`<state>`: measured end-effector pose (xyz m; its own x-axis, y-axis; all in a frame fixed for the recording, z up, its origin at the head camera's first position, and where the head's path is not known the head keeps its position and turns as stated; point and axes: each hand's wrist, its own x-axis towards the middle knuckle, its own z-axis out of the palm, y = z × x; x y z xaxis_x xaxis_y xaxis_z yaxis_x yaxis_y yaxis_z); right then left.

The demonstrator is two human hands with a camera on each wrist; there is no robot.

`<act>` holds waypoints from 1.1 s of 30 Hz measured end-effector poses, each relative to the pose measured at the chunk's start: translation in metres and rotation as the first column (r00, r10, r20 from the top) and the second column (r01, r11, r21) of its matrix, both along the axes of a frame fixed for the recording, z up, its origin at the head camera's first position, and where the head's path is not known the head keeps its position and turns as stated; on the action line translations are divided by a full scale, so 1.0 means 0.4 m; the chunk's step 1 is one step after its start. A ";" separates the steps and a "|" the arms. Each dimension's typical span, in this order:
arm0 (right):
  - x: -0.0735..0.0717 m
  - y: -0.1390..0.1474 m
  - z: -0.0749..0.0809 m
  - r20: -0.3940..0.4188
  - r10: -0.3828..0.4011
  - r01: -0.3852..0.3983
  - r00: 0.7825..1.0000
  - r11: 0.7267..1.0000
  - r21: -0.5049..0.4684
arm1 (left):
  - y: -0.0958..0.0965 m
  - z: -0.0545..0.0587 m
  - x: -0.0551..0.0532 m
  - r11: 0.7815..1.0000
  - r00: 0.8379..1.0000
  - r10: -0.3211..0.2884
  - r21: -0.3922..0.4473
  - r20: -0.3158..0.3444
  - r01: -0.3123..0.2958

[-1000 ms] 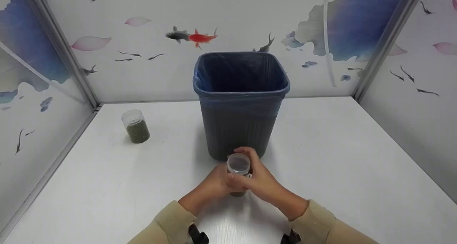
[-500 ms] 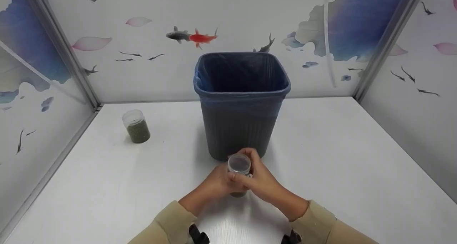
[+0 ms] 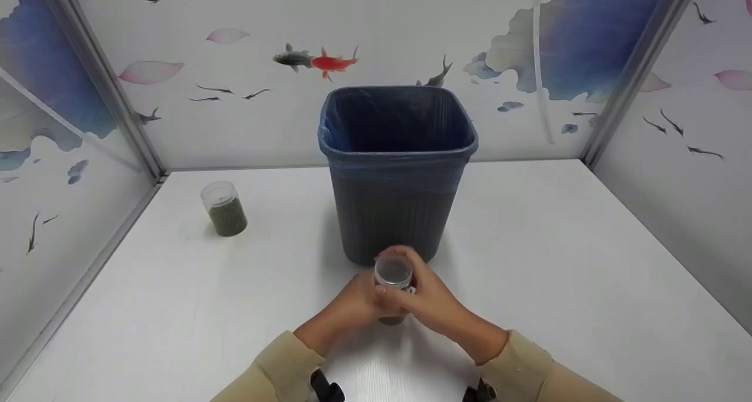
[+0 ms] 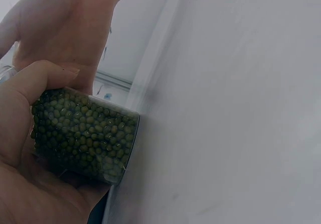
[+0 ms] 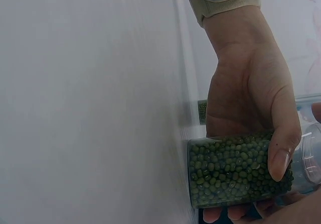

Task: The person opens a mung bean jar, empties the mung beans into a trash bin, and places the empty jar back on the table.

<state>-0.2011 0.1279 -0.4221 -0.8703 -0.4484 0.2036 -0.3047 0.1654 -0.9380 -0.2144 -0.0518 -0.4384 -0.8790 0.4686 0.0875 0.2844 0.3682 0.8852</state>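
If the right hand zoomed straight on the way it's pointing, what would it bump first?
Apart from the jar in its grip, the right hand would probably bump the front of the dark bin; how close that is, I can't tell.

Head view: diffuse, moderate light, fairly even. Soft shadows flank the foot of the bin [image 3: 393, 208]; its inside goes dark. Glare whitens the table [image 3: 382, 384] at the near edge, in front of the bin. Farther jar [image 3: 225, 211], left of the bin: faint shadow, contents soft. Wrist views: dimmer, bluish grey, slightly hazy; beans [image 5: 225, 169] in the nearer jar [image 3: 393, 269] resolve individually.
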 end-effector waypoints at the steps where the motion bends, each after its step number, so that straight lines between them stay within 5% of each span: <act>1: 0.000 0.000 0.001 0.000 -0.002 0.002 1.000 1.000 0.003 | 0.000 0.000 0.000 1.000 1.000 0.001 0.000 0.000 -0.001; 19: 0.000 0.000 -0.001 0.037 -0.037 0.039 0.999 0.998 -0.046 | 0.010 0.005 -0.005 0.998 0.998 0.042 -0.043 0.041 -0.041; 33: -0.003 0.003 -0.003 -0.004 -0.018 0.018 1.000 1.000 -0.017 | 0.004 -0.001 -0.003 1.000 0.999 0.001 0.023 0.040 -0.002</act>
